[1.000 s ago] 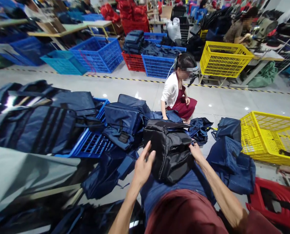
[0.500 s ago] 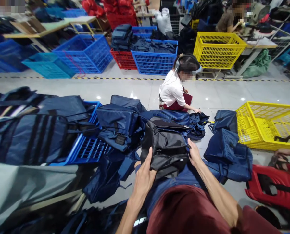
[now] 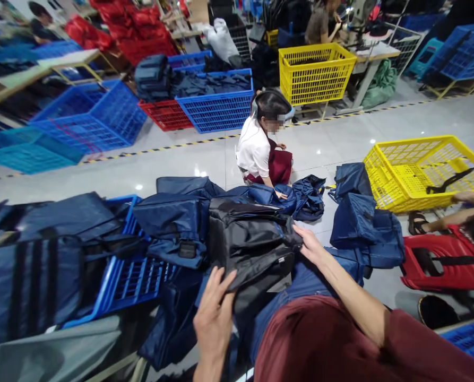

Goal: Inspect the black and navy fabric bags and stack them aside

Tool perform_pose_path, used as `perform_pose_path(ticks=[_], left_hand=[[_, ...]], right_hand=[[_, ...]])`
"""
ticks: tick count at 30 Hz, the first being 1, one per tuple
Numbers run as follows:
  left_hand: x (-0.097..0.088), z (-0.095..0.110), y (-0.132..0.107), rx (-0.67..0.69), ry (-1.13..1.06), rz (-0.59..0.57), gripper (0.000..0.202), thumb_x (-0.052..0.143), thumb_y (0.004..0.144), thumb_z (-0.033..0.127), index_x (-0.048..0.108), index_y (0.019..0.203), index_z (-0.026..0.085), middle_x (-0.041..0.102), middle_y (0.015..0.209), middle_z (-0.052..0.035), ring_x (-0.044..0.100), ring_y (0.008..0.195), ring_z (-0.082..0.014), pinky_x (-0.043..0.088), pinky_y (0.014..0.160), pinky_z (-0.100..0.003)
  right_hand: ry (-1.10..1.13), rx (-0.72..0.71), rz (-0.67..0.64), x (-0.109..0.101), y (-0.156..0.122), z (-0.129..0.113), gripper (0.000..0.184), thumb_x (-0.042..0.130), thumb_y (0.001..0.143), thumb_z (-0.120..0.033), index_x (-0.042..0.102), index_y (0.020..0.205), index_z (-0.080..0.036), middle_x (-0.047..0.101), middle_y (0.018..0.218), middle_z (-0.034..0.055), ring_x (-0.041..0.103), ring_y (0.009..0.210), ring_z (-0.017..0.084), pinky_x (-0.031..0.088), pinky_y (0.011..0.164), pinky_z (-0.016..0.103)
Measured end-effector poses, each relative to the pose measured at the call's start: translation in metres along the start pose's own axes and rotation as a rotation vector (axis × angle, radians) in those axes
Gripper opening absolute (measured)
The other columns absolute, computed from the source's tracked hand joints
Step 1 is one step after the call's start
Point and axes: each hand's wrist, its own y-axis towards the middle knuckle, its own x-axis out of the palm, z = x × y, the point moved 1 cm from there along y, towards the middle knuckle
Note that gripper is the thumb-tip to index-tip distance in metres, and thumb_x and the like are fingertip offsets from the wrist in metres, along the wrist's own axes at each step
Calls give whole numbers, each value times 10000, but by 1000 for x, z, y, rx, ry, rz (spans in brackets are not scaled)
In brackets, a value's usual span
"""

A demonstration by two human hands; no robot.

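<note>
A black backpack [image 3: 256, 239] lies over my lap, its front pockets and a small white label facing up. My right hand [image 3: 310, 244] grips the bag's right edge, with the thumb on top and the fingers partly hidden. At the lower left edge of the bag is my left hand [image 3: 215, 302]. Its fingers are stretched out and apart, against the fabric or just beside it. Navy bags [image 3: 173, 217] lie close on the left, and more navy fabric spreads beyond the black backpack.
A person in a white top [image 3: 256, 148] crouches ahead, one hand on the navy fabric. To the right are navy bags [image 3: 352, 223], a yellow crate [image 3: 396, 196] and a red stool [image 3: 428, 260] beside another person's limbs. A blue crate [image 3: 117, 286] stands left, under bags.
My view has turned right. My left hand has slid down the bag's left side and its fingers have spread. The crouching person's hand has moved left over the navy fabric.
</note>
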Motion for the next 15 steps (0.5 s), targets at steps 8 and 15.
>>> perform_pose_path(ticks=[8, 15], left_hand=[[-42, -3, 23, 77, -20, -3, 284, 714, 1031, 420, 855, 1260, 328, 779, 1424, -3, 796, 1222, -227, 585, 1154, -307], [-49, -24, 18, 256, -48, -273, 412, 701, 1026, 262, 788, 1413, 374, 714, 1522, -12, 752, 1302, -231, 562, 1173, -298]], right_hand=[[21, 102, -7, -2, -26, -4, 464, 786, 936, -665, 799, 1011, -207, 821, 851, 46, 787, 914, 250, 637, 800, 337], [-257, 208, 33, -28, 8, 18, 212, 867, 797, -370, 705, 744, -245, 677, 635, -37, 651, 716, 193, 524, 696, 285]])
